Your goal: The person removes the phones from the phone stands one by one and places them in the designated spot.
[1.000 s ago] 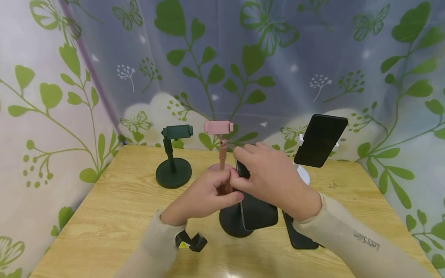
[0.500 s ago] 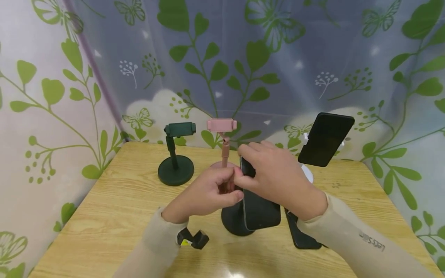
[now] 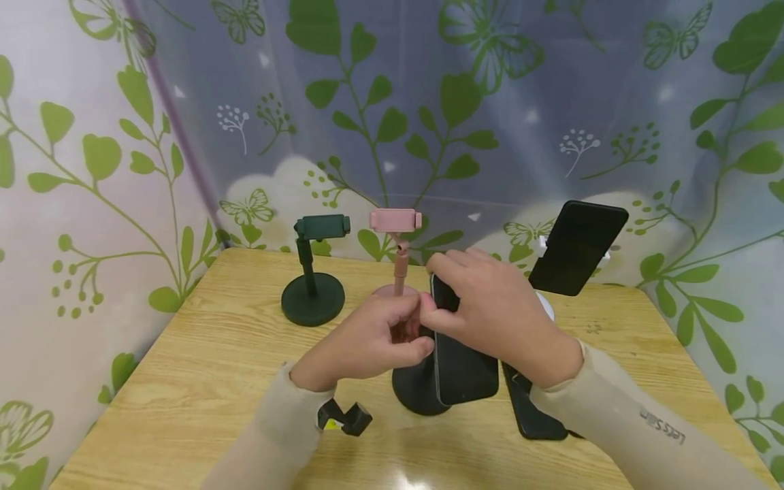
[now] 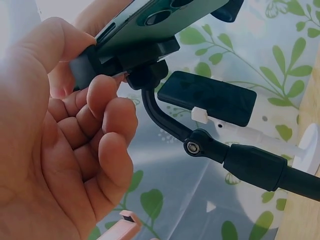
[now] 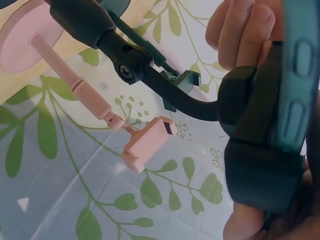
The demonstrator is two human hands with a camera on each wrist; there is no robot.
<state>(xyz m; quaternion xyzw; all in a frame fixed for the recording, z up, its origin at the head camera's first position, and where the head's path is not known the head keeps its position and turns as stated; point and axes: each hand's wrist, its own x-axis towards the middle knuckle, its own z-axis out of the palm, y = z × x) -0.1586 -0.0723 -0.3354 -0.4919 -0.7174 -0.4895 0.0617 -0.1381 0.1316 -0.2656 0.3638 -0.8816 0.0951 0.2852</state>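
Under the right hand [image 3: 499,313] leans a clamped phone [image 3: 468,374].

behind the table [image 3: 184,381] hung a curtain [image 3: 392,122]. the left stand [image 3: 308,272], middle stand [image 3: 401,265] and right stand [image 3: 544,307] lined the table's rear, a far phone [image 3: 578,248] in the last. before them, the front stand [image 3: 413,393] bore a near phone [image 3: 467,373], left hand [image 3: 370,340] at its left, right hand [image 3: 499,313] over its top; right of that stand lay a flat phone [image 3: 534,412].

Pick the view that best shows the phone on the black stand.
Head: it shows much of the front of the phone, though the right hand covers part. Left wrist has part of its back, with lenses; right wrist, an edge with buttons.
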